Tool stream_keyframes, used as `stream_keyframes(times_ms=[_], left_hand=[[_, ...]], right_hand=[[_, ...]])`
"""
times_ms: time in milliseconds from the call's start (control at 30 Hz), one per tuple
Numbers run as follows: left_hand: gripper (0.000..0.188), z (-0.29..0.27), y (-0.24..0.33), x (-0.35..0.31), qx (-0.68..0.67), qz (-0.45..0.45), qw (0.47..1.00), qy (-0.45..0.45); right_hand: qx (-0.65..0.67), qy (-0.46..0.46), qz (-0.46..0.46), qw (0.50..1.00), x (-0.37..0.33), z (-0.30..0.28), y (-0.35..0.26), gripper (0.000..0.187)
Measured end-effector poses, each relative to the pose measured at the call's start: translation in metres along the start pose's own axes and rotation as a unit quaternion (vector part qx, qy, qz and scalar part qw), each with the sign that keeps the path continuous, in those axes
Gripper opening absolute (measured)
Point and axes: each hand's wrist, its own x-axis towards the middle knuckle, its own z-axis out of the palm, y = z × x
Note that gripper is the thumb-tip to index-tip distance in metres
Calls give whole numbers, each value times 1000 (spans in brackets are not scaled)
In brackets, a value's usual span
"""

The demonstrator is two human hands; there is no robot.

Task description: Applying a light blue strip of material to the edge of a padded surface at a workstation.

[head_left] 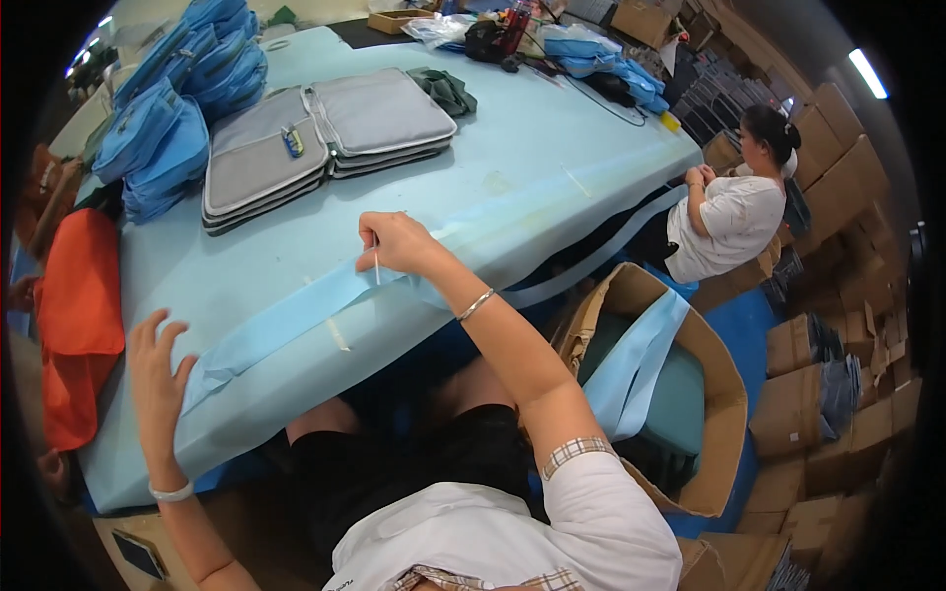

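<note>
A long light-blue fabric strip (pixel 286 320) runs along the near edge of the table (pixel 512 187). At its left end is my left hand (pixel 156 379), fingers spread and holding nothing. My right hand (pixel 399 244) is closed in a pinch over the strip's right part. Between its fingers is a thin white stick (pixel 377 271), pointing down at the fabric. I cannot make out whether it is a pen or some other marker. Past my right wrist the strip goes on over the table edge, toward a seated person. Short pale tape marks (pixel 339 333) sit on the table.
Stacked grey padded panels (pixel 261 148) and a pile of blue bags (pixel 182 123) lie at the far left. Red-orange cloth (pixel 84 315) hangs at the left edge. On my right stand an open carton (pixel 724 433) with blue strips over it and a seated person (pixel 729 222).
</note>
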Motion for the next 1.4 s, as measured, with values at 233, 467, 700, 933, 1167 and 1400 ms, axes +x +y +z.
stream_keyframes(times_ms=[233,467,700,933,1167,1400], left_hand=[[30,78,94,76,-331,63,941,-26],[22,103,112,99,-387,32,917,-96],[15,91,78,103,-589,-93,772,-219],[12,97,1,94,-754,-106,642,-86],[14,89,-68,74,-790,-221,559,123],[35,92,-217,3,-801,-306,496,137]], right_hand=[[85,18,-24,996,4,13,5,38],[199,24,-55,978,-10,-8,-3,46],[297,-61,-25,953,-36,-36,0,47],[210,-105,-41,971,-88,-73,15,49],[207,-39,-1,978,-136,-113,35,48],[281,-6,17,959,-132,-151,56,46]])
